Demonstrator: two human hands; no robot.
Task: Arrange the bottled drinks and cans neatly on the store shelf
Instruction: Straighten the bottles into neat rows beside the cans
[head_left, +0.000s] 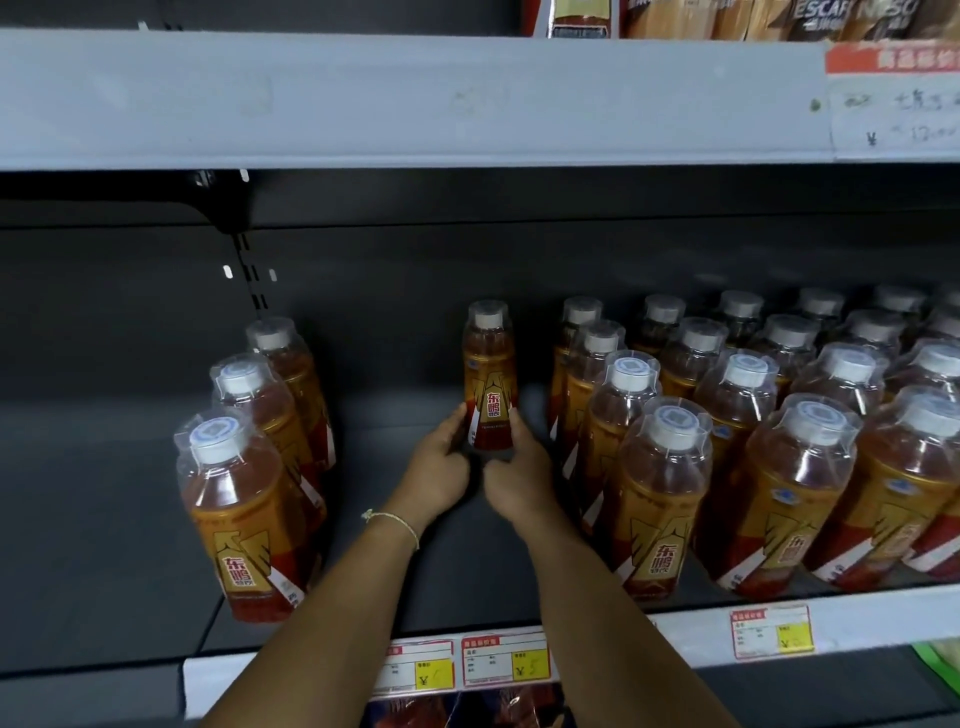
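A single amber drink bottle (489, 374) with a gold and red label and a white cap stands upright at the back of the grey shelf (130, 519). My left hand (439, 467) and my right hand (519, 470) both grip its lower part from either side. A row of three like bottles (244, 499) runs front to back on the left. Several rows of the same bottles (753, 441) fill the right side of the shelf.
The upper shelf edge (415, 98) hangs overhead, with packaged goods (727, 18) on it. Price tags (506, 660) line the front rail. A gap lies between the left row and the right block. A bracket (228, 208) sits at the back left.
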